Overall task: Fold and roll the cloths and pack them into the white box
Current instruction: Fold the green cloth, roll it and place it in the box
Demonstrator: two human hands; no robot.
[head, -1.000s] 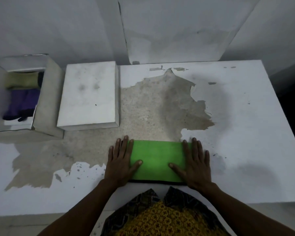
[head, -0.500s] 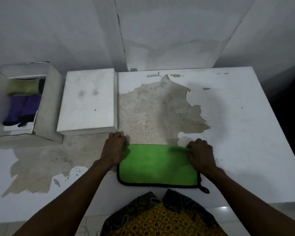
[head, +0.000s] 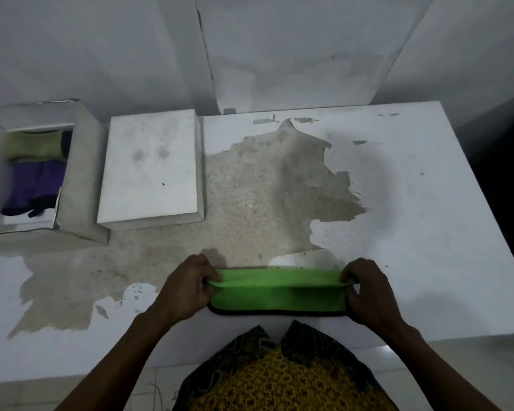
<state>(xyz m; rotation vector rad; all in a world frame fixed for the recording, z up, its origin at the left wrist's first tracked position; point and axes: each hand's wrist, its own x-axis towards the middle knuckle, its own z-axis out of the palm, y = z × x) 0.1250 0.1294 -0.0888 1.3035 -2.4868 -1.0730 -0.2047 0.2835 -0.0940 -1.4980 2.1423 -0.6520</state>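
A: Noting the change; a second ago both palms were lying flat on the green cloth (head: 276, 295), half a second ago the fingers were curling onto its far corners; now the left hand (head: 187, 287) and right hand (head: 365, 292) are each pinching an end of the far edge and bringing it over toward the near, black-trimmed edge.

B: Finger state?

A: Both are closing tight on fabric, thumb against curled fingers (head: 349, 278); nothing else is in either hand; the cloth is lying low in the centre of the frame, near the front edge of the table (head: 428, 203), its far part lifting into a raised lip while the near part is resting flat.

B: So smoothing is over?

A: Judging so; this is looking like the start of another fold or of the roll itself, I cannot tell which; the strip is getting narrower either way.

B: And the box?

A: The white box (head: 80, 179) is sitting open at the upper left of the frame, well apart from the hands; an olive cloth (head: 33, 145) and a purple cloth (head: 31, 182) are already lying inside, with bare floor showing below them; a flat white lid (head: 152, 170) is resting just beside it.
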